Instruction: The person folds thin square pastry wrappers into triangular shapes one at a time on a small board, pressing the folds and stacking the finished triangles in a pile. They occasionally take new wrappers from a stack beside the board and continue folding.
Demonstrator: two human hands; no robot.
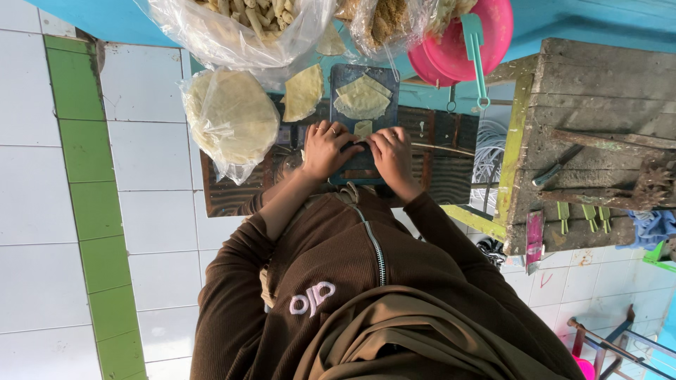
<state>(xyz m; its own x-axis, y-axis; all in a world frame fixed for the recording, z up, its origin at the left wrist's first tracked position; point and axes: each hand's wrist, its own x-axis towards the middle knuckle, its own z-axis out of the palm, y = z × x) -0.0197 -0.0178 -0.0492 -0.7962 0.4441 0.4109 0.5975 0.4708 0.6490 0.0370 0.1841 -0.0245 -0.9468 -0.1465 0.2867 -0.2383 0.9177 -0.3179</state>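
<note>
Down at the board, your left hand (327, 149) has its fingers curled narrow, tips pressing on a small pale piece of wrapper (362, 129); a ring shows on one finger. Your right hand (391, 153) sits just beside it, fingers bent the same way, tips meeting the left hand's over that same piece. Whether either hand pinches the piece or only presses it, you cannot tell from this angle.

Both hands rest on a dark cutting board (364, 77). Past your fingertips on the board lies a small stack of folded thin wrappers (362, 98), pale yellow. Just beside the board, off its left edge, a single folded wrapper (303, 92) lies on its own.

Further left, a clear plastic bag of round flat wrappers (231, 119) leans over the edge of the low dark table (443, 151). Beyond the board, a second clear bag (239, 21) holds stick-shaped pieces, and another bag (384, 21) holds brown crumbs. A pink bowl (496, 32) with a teal-handled tool (475, 49) sits to the right of those.

To your right stands a rough wooden bench (598, 91). White floor tiles with a green strip (88, 211) run along your left. Your brown zip-up sleeves (239, 281) fill the near view.
</note>
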